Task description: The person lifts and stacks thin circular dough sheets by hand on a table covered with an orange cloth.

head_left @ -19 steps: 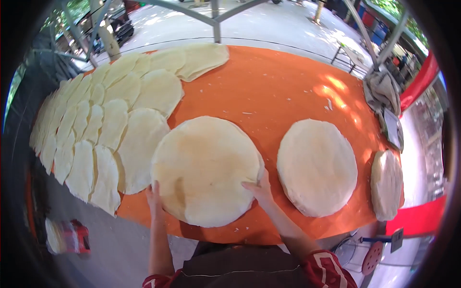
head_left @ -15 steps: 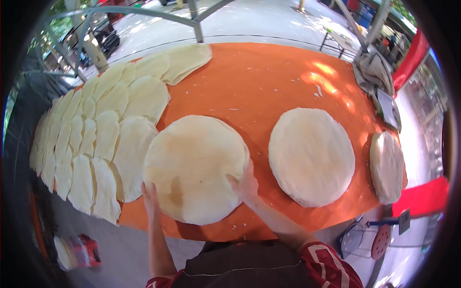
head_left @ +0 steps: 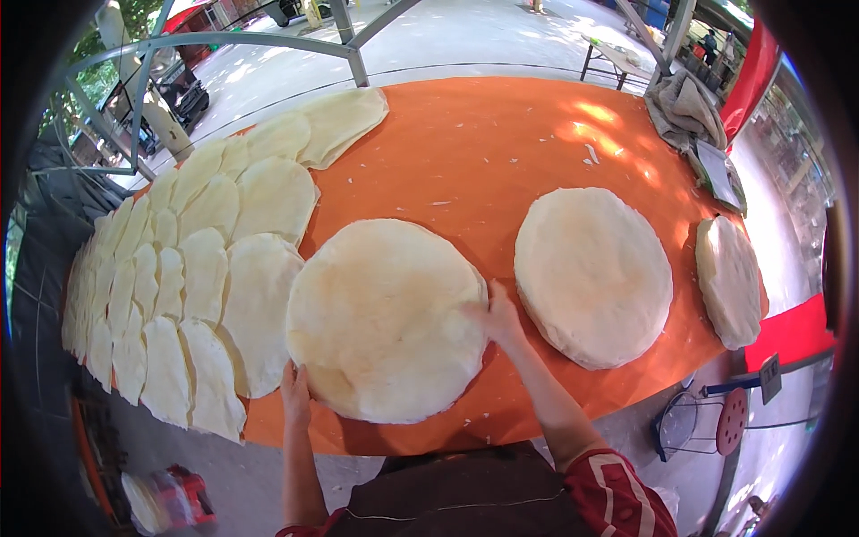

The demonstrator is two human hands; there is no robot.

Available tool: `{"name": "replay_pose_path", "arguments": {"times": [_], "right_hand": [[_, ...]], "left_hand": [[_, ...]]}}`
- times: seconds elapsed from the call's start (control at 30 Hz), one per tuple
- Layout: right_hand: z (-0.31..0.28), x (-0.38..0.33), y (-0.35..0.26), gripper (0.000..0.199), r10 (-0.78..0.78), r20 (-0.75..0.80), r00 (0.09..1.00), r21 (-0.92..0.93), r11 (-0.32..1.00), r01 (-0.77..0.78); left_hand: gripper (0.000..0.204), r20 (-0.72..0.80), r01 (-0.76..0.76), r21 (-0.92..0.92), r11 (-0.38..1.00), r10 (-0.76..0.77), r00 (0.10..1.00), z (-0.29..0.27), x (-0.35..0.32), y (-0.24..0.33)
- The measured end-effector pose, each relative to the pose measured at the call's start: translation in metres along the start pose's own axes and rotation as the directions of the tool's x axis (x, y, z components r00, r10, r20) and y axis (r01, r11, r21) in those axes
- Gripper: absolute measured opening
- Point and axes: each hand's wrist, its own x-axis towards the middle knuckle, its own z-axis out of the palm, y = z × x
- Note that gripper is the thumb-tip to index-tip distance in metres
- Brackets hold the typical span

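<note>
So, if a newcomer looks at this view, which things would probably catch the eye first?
Probably the bright orange table, and at its near middle the big pale disc, with the left hand at its lower left edge and the right hand at its right. Overlapping pale sheets cover the table's left; a second disc and a third lie toward the right.
</note>
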Motion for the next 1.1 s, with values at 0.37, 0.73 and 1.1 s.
{"name": "replay_pose_path", "arguments": {"times": [0.37,0.73,1.1], "right_hand": [[0.021,-0.009,0.024,0.064,-0.170,-0.094,0.981,0.133,0.974,0.181],[-0.061,-0.016,-0.045,0.066,-0.479,-0.292,0.828,-0.061,0.873,0.484],[-0.359,-0.016,0.110,0.057,-0.213,-0.435,0.875,0.401,0.824,0.400]], "left_hand": [[0.035,-0.185,-0.006,0.537,0.844,0.124,0.975,0.011,0.012,-0.008],[0.051,-0.072,-0.346,-0.180,0.921,0.338,0.938,0.100,-0.011,0.079],[0.052,0.237,-0.213,-0.363,0.907,0.311,0.920,0.393,-0.087,0.076]]}}
